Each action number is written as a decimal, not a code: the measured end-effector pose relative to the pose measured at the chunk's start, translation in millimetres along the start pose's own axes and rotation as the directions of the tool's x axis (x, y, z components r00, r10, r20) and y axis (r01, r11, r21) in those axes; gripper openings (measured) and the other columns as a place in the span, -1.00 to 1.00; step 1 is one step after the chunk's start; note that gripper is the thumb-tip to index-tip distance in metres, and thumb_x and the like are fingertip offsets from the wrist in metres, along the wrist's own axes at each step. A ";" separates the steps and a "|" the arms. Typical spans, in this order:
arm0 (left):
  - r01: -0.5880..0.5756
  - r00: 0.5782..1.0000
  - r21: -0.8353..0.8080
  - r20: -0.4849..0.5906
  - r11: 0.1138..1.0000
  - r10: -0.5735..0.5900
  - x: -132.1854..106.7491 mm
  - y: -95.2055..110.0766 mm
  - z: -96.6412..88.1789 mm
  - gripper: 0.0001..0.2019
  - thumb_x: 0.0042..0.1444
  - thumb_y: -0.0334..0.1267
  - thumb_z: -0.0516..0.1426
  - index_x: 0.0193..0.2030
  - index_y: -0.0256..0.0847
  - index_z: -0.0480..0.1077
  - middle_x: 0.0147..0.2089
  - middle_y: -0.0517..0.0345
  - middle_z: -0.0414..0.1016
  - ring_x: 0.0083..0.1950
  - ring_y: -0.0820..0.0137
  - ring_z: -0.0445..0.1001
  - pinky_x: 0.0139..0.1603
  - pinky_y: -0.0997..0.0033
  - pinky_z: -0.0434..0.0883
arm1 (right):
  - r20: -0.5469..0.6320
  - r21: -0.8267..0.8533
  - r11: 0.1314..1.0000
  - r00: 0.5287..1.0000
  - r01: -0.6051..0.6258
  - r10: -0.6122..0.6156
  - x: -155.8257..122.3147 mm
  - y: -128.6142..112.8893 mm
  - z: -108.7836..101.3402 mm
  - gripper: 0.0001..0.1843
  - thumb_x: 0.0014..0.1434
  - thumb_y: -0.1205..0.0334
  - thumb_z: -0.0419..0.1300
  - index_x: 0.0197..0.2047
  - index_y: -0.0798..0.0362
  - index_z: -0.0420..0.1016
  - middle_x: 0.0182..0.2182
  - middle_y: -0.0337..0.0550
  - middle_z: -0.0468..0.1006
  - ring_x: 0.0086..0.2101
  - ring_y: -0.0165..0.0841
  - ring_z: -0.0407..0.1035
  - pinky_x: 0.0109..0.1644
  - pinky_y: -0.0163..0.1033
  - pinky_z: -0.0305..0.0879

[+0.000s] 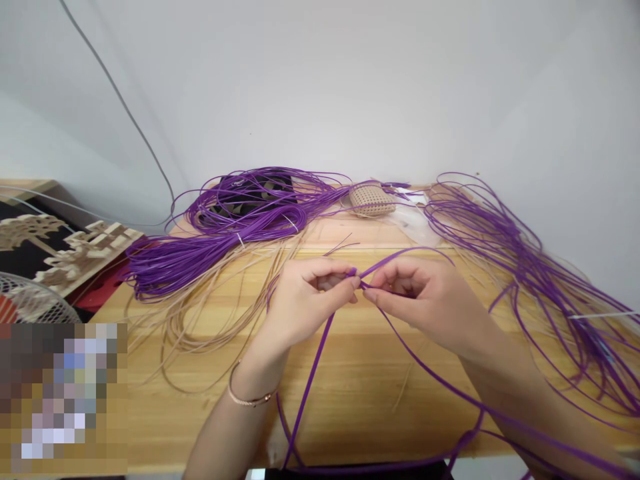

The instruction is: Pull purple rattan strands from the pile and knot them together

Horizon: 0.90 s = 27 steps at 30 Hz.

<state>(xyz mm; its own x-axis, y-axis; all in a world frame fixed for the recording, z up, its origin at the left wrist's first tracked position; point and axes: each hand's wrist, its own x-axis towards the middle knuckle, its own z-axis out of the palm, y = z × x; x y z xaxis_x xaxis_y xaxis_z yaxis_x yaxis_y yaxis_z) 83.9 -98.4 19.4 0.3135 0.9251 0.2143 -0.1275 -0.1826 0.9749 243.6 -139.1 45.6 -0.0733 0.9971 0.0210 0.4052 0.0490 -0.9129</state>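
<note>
Purple strip (pixel 311 387), pinched in both hands, fingertips almost meeting over the wooden table (pixel 360 380). Left hand (pixel 310 290) grips thumb against fingers, a short bit poking up; right hand (pixel 435 300) grasps just to its right. Step looks like interlacing or knotting; the crossing is mostly hidden. Next move seems to call for a steady left pinch, careful right pull. Loose lengths trail near. Left, tan cords (pixel 200 345); far, woven piece (pixel 373 199).

On the desk (pixel 360 387), the left is being obstructed by tan strands (pixel 205 348), the right by a purple bundle (pixel 525 260), the middle by held strips (pixel 317 367); open passage is being left above.
</note>
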 end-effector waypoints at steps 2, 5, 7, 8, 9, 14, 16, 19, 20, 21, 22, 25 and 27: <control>-0.007 1.000 -0.003 -0.011 1.000 0.007 0.6 0.2 0.0 -0.95 -0.15 -0.42 0.24 -0.46 -0.32 0.49 -0.58 0.16 0.50 -0.59 0.49 0.45 -0.64 0.63 0.36 | 0.015 -0.011 1.000 1.000 -0.001 0.001 -1.5 -2.3 -2.8 -0.77 0.00 0.08 0.24 -0.40 0.09 0.49 -0.53 -0.18 0.47 -0.57 -0.49 0.28 -0.61 -0.40 0.13; -0.032 0.999 0.046 -0.036 0.998 0.033 0.8 -0.7 -0.4 -0.93 -0.13 -0.41 0.23 -0.43 -0.33 0.50 -0.60 0.17 0.49 -0.61 0.51 0.43 -0.65 0.65 0.33 | 0.081 -0.010 1.000 0.997 -0.016 0.016 -2.9 -5.0 -8.8 -0.77 0.03 0.09 0.21 -0.32 0.08 0.51 -0.47 -0.17 0.48 -0.55 -0.50 0.29 -0.61 -0.41 0.14; -0.058 0.997 0.107 -0.047 0.993 0.064 0.5 -1.9 -0.8 -0.92 -0.11 -0.40 0.23 -0.41 -0.33 0.51 -0.59 0.15 0.50 -0.60 0.52 0.43 -0.62 0.64 0.35 | 0.138 -0.035 0.998 0.989 -0.049 0.054 -4.0 -5.9 -13.2 -0.76 0.06 0.11 0.18 -0.27 0.09 0.50 -0.57 -0.24 0.41 -0.63 -0.54 0.22 -0.65 -0.43 0.08; -0.073 0.995 0.140 -0.053 0.988 0.081 0.3 -2.3 -1.1 -0.92 -0.11 -0.40 0.22 -0.41 -0.32 0.52 -0.57 0.14 0.51 -0.59 0.52 0.43 -0.60 0.64 0.35 | 0.164 -0.052 0.997 0.984 -0.064 0.072 -4.8 -6.2 -15.4 -0.76 0.08 0.12 0.16 -0.25 0.08 0.49 -0.63 -0.28 0.35 -0.66 -0.55 0.17 -0.66 -0.44 0.05; -0.086 0.993 0.169 -0.060 0.982 0.097 0.2 -2.6 -1.5 -0.92 -0.10 -0.39 0.22 -0.41 -0.32 0.52 -0.56 0.13 0.52 -0.58 0.52 0.43 -0.59 0.64 0.35 | 0.191 -0.065 0.995 0.978 -0.072 0.084 -5.8 -6.5 -17.3 -0.77 0.09 0.13 0.15 -0.24 0.08 0.48 -0.68 -0.32 0.30 -0.68 -0.56 0.15 -0.68 -0.44 0.03; -0.097 0.993 0.198 -0.049 0.975 0.109 -0.1 -1.7 -4.7 -0.94 -0.08 -0.40 0.21 -0.43 -0.32 0.52 -0.57 0.15 0.51 -0.59 0.55 0.40 -0.61 0.65 0.31 | 0.293 0.034 0.999 0.956 0.003 -0.013 -10.1 -5.8 -19.0 -0.82 0.15 0.15 0.13 -0.29 0.09 0.43 -0.65 -0.31 0.32 -0.64 -0.55 0.24 -0.63 -0.46 0.16; -0.090 0.995 0.168 -0.031 0.982 0.096 -0.6 -0.7 -5.3 -0.95 -0.07 -0.40 0.21 -0.43 -0.31 0.51 -0.57 0.16 0.51 -0.58 0.54 0.41 -0.60 0.66 0.32 | 0.274 0.118 0.991 0.957 0.063 -0.094 -9.6 -3.4 -14.6 -0.84 0.17 0.17 0.13 -0.27 0.09 0.42 -0.61 -0.32 0.32 -0.63 -0.56 0.26 -0.59 -0.46 0.22; -0.085 0.996 0.106 -0.010 0.991 0.087 -1.6 1.0 -4.6 -0.96 -0.07 -0.41 0.19 -0.44 -0.30 0.50 -0.56 0.17 0.51 -0.57 0.53 0.43 -0.60 0.66 0.34 | 0.213 0.193 0.972 0.961 0.134 -0.175 -7.4 1.0 -5.9 -0.84 0.18 0.18 0.14 -0.22 0.09 0.41 -0.56 -0.31 0.34 -0.62 -0.58 0.27 -0.57 -0.46 0.27; -0.082 0.997 0.087 0.005 0.993 0.082 -1.9 1.6 -4.2 -0.96 -0.06 -0.42 0.19 -0.45 -0.30 0.49 -0.56 0.18 0.51 -0.57 0.53 0.44 -0.60 0.66 0.34 | 0.189 0.196 0.968 0.962 0.159 -0.196 -6.9 2.2 -3.6 -0.82 0.18 0.18 0.14 -0.18 0.08 0.41 -0.52 -0.30 0.36 -0.61 -0.58 0.28 -0.57 -0.46 0.28; -0.080 0.997 0.071 0.018 0.994 0.079 -2.1 2.1 -3.9 -0.96 -0.06 -0.42 0.18 -0.46 -0.30 0.48 -0.56 0.18 0.51 -0.57 0.53 0.45 -0.60 0.66 0.35 | 0.167 0.184 0.965 0.961 0.189 -0.220 -6.6 3.0 -1.7 -0.80 0.19 0.17 0.15 -0.14 0.07 0.41 -0.48 -0.29 0.39 -0.60 -0.58 0.29 -0.57 -0.46 0.29; -0.080 0.997 0.057 0.025 0.995 0.079 -2.1 2.4 -3.6 -0.95 -0.05 -0.42 0.18 -0.46 -0.30 0.48 -0.56 0.18 0.50 -0.57 0.52 0.45 -0.60 0.66 0.36 | 0.148 0.150 0.963 0.958 0.225 -0.247 -6.5 3.5 -0.3 -0.78 0.19 0.18 0.14 -0.10 0.05 0.41 -0.44 -0.27 0.41 -0.58 -0.58 0.30 -0.56 -0.46 0.29; -0.096 0.995 0.031 0.014 0.995 0.096 -1.8 1.7 -3.5 -0.93 -0.06 -0.46 0.16 -0.45 -0.30 0.48 -0.54 0.19 0.51 -0.55 0.52 0.46 -0.57 0.64 0.39 | 0.121 -0.072 0.935 0.933 0.348 -0.338 -6.7 3.3 1.7 -0.79 0.22 0.23 0.10 -0.07 0.00 0.44 -0.35 -0.23 0.44 -0.48 -0.57 0.33 -0.48 -0.46 0.29; -0.115 0.993 0.026 0.007 0.993 0.115 -1.8 0.3 -3.7 -0.93 -0.06 -0.46 0.16 -0.45 -0.30 0.48 -0.52 0.18 0.51 -0.53 0.52 0.46 -0.55 0.63 0.40 | 0.113 -0.215 0.887 0.913 0.409 -0.393 -6.6 3.1 3.0 -0.81 0.22 0.26 0.10 -0.10 0.00 0.45 -0.34 -0.22 0.43 -0.42 -0.55 0.33 -0.43 -0.45 0.28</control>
<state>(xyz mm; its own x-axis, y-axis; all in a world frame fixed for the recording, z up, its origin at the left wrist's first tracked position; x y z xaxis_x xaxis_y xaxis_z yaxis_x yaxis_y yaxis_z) 79.9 -98.9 19.1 0.3037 0.8955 0.3253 -0.1379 -0.2965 0.9450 242.6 -145.8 41.4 -0.3288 0.8841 0.3320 0.5252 0.4633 -0.7138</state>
